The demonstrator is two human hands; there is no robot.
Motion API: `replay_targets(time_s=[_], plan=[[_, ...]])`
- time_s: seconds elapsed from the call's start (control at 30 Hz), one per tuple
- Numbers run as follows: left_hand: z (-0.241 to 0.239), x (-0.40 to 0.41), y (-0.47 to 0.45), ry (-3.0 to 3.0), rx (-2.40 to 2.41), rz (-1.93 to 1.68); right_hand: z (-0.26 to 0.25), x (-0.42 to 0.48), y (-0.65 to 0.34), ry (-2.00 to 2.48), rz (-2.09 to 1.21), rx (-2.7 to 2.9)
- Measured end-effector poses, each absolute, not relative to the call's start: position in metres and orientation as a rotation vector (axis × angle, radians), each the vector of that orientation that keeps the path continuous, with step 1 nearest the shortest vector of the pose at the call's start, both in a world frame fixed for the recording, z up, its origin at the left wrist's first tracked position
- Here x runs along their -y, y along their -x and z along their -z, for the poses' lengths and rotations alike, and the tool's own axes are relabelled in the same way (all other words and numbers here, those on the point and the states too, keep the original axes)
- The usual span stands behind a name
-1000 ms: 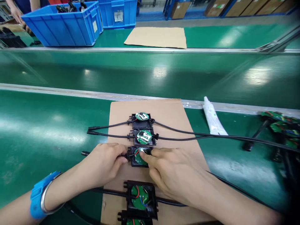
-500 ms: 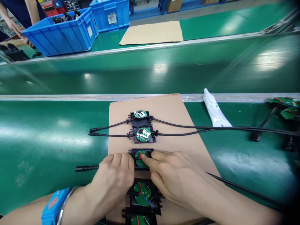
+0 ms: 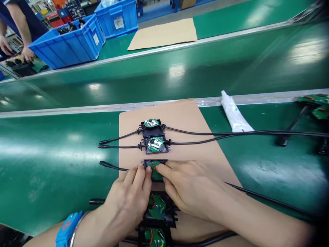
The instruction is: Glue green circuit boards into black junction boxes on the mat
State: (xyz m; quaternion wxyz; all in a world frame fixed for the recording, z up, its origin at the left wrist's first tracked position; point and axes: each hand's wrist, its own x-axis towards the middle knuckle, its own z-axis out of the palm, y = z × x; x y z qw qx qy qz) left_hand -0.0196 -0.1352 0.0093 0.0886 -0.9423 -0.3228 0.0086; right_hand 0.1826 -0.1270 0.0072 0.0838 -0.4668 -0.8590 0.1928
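Observation:
A small black box with a round green circuit board and red wire lies on a brown cardboard sheet. My left hand has its fingertips pressed on the box's left edge, and its wrist wears a blue band. My right hand holds the box's right side, index finger on the board. A thin black cable runs left from the box. Two similar boxes with white paste on their boards lie just beyond. Two more boxes sit below my hands.
A white tube lies by the metal rail at the right. Long black cables run right toward a pile of green boards. Beyond the shiny green belt are blue bins, another cardboard sheet and another person's arms.
My left hand has slid from the box's cable side to rest its fingertips on the box edge. The box sits a little farther from the two pasted boxes. The view has tilted.

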Motion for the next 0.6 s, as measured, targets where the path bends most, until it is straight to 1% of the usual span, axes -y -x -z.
replay_targets(time_s=[0.13,0.3,0.43,0.5,0.6], plan=[[-0.016,0.128,0.014,2.905,0.999,-0.11,-0.013,0.126,-0.188,1.468,-0.66,2.548],[-0.02,0.12,0.017,3.054,1.142,0.098,-0.026,0.129,-0.199,1.511,-0.846,2.543],[-0.009,0.113,0.021,3.249,0.865,0.276,-0.031,0.13,-0.202,1.565,-0.763,2.553],[-0.002,0.11,0.023,3.297,0.781,0.293,-0.029,0.129,-0.202,1.554,-0.694,2.575],[0.003,0.108,0.025,3.314,0.786,0.257,-0.019,0.13,-0.203,1.424,-0.644,2.614]])
